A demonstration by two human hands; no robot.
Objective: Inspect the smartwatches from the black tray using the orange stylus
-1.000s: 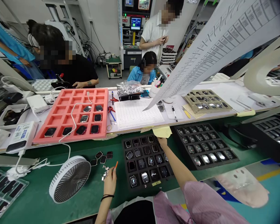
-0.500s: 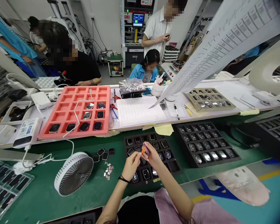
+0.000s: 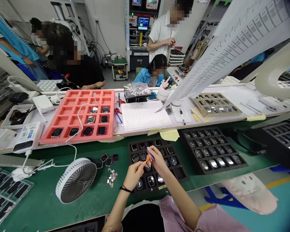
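My left hand pinches a small orange tool, and my right hand grips a purple piece above the black watch tray on the green workbench.

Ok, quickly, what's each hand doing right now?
Left hand: closed, holding an orange-tipped tool.
Right hand: closed, holding a small purple piece.

The left hand and right hand nearly touch, both curled in a tight pinch
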